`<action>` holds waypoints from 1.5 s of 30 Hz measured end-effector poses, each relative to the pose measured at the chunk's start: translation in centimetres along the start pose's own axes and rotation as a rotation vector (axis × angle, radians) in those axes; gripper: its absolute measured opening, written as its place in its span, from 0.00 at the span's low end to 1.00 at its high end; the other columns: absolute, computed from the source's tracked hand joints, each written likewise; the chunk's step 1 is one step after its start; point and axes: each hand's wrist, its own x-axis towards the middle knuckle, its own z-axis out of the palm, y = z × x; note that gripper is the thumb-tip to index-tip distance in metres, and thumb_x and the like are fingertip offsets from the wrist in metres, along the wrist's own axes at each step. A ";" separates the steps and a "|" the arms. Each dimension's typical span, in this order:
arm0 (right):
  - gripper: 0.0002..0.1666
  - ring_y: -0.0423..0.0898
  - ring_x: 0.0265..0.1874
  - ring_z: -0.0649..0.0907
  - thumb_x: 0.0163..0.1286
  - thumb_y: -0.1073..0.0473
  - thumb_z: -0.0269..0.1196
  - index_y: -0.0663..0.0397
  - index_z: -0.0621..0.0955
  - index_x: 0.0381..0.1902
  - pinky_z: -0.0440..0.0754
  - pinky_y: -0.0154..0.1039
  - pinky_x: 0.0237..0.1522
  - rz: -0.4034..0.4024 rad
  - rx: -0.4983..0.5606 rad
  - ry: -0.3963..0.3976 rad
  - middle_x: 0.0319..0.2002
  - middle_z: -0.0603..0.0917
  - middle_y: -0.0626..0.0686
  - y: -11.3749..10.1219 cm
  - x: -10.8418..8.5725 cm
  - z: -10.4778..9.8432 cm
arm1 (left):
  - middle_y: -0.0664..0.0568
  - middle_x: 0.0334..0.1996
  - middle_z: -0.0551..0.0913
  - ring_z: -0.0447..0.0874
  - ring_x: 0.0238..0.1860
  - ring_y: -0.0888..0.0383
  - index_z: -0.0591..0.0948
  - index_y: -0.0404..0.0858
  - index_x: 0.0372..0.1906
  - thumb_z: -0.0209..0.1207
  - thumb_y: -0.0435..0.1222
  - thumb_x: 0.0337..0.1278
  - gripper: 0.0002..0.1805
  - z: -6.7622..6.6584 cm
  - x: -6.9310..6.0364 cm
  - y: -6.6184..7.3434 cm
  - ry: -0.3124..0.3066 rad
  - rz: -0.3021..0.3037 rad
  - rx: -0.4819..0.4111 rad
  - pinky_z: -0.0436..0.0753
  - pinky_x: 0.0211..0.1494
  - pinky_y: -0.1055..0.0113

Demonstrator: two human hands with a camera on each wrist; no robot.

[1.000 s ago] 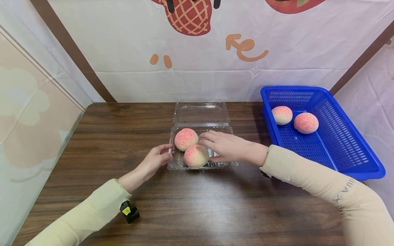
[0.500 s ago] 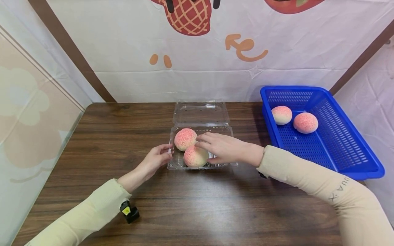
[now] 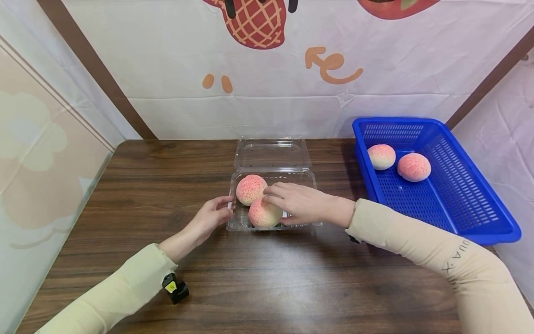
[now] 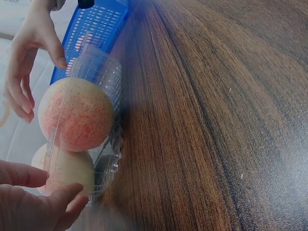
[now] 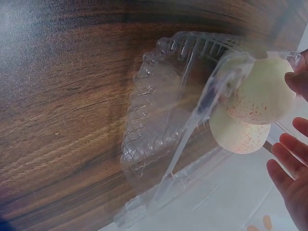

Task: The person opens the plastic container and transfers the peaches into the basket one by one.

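A clear plastic container (image 3: 300, 177) lies with its lid (image 3: 273, 154) folded back. Two pink-speckled, peach-like round items, one behind (image 3: 251, 189) and one in front (image 3: 263, 214), sit in its left half. My left hand (image 3: 204, 220) pinches the container's left rim, thumb and fingers on either side of it in the left wrist view. My right hand (image 3: 304, 203) is at the right side of the front round item, its fingers spread and gently bent above it. The right wrist view shows these fingers (image 5: 288, 149) apart; whether the thumb touches the item, I cannot tell.
A blue perforated basket (image 3: 479, 185) stands at the right with two more such round items, one left (image 3: 381, 157) and one right (image 3: 414, 167). The wooden table (image 3: 167, 171) ends at a printed cloth wall (image 3: 167, 116) behind.
My right hand has moved slightly left, nearer to the front round item. My left hand stays on the container's rim, and the round items look unmoved.
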 end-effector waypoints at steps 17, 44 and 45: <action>0.34 0.50 0.54 0.71 0.51 0.53 0.68 0.58 0.70 0.54 0.70 0.41 0.57 -0.018 0.000 0.000 0.55 0.72 0.56 -0.3 0.8 0.6 | 0.29 0.56 0.64 0.68 0.53 0.50 0.56 0.19 0.62 0.42 0.24 0.58 0.26 -0.1 0.0 0.0 -0.005 0.000 -0.004 0.68 0.62 0.56; 0.36 0.48 0.56 0.68 0.48 0.55 0.69 0.53 0.72 0.57 0.67 0.39 0.60 -0.079 -0.023 -0.104 0.56 0.71 0.53 -0.5 2.1 0.9 | 0.29 0.56 0.65 0.69 0.52 0.51 0.56 0.19 0.62 0.42 0.24 0.59 0.26 0.0 0.0 -0.1 0.001 -0.002 -0.004 0.70 0.59 0.62; 0.36 0.48 0.56 0.68 0.48 0.55 0.69 0.52 0.72 0.57 0.67 0.39 0.60 -0.087 -0.029 -0.107 0.56 0.71 0.53 -0.5 2.1 0.9 | 0.29 0.56 0.65 0.69 0.52 0.51 0.56 0.19 0.62 0.42 0.24 0.59 0.26 0.0 0.1 -0.1 0.001 -0.001 -0.003 0.70 0.59 0.62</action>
